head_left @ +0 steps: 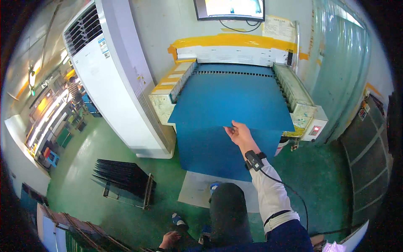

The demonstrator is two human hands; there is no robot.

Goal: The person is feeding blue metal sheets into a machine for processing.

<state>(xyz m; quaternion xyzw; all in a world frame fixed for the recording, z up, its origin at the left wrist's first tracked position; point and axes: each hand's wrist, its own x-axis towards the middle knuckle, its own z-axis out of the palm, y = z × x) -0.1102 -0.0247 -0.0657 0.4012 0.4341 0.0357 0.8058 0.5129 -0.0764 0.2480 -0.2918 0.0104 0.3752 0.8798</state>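
A large flat blue sheet [235, 94] lies on the roller machine [296, 92], its near edge jutting out toward me. My right hand [238, 132] pinches that near edge around its middle, thumb and fingers closed together. Below the edge, a second blue surface [214, 149] drops steeply toward the floor; whether it joins the sheet I cannot tell. Down by my leg at the lower edge, my left hand [170, 239] hangs with loosely bent fingers and nothing visible in it. A black strapped device [254, 160] with a cable sits on my right wrist.
A tall white air conditioner [113, 84] stands left of the machine. Dark panels [121, 176] fill a low rack on the green floor. A control box [315, 128] is at the machine's right, with a screen [230, 9] above. Far left, a person [74, 92] stands by a lit bench.
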